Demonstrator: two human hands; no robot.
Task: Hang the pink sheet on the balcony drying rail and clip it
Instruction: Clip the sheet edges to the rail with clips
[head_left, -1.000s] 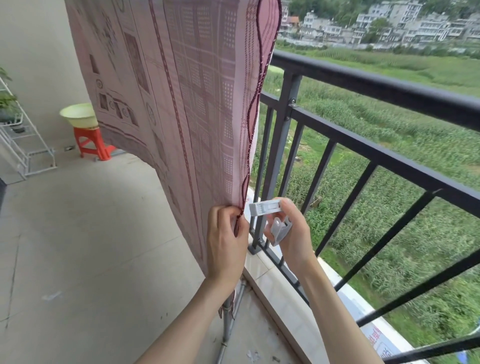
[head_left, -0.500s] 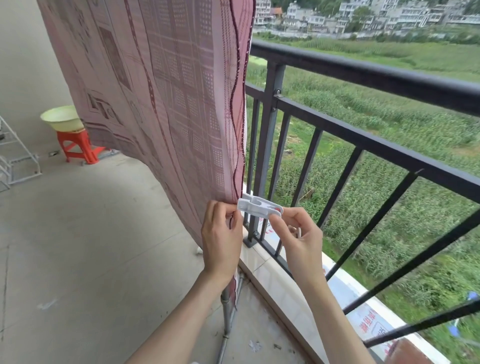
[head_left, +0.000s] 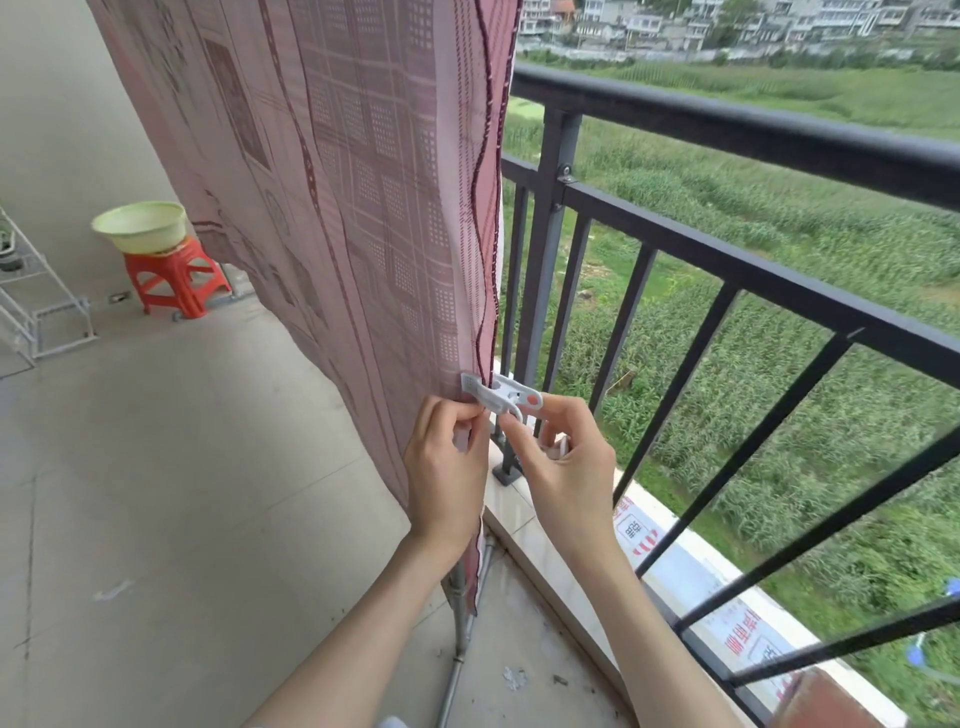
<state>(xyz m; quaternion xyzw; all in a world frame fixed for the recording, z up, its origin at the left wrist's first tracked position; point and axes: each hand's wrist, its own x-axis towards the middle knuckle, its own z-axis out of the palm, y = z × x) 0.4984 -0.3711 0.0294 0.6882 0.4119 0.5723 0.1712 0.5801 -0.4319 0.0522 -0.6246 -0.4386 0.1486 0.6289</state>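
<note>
1. Head view, landmark: the black balcony railing (head_left: 727, 130) runs along the right side of the frame, with a green field and distant buildings beyond it.
2. The pink sheet (head_left: 337, 182) hangs down just inside the railing, left of its upright post (head_left: 545, 291). Its top is out of frame, so what it hangs from cannot be told. Its dark red hemmed edge faces the railing.
3. A white plastic clothes clip (head_left: 498, 395) with an orange dot sits across that hemmed edge, low on the sheet and level with the lower part of the railing post. Its toothed end lies on the fabric; its tail points toward the railing.
4. The left hand (head_left: 447, 467) has its fingers curled and pinches the sheet's edge directly below the clip.
5. The right hand (head_left: 566, 462) pinches the clip's tail between thumb and forefinger. Its remaining fingers are curled around something small and white, too hidden to identify.
6. A metal stand leg (head_left: 457, 639) rises from the floor below the hands, beside the tiled kerb at the railing's foot.
7. Well away from the railing, against the far wall, a pale green basin (head_left: 140, 226) rests on a red plastic stool (head_left: 176, 275). A white wire rack (head_left: 36, 306) stands farther left.
</note>
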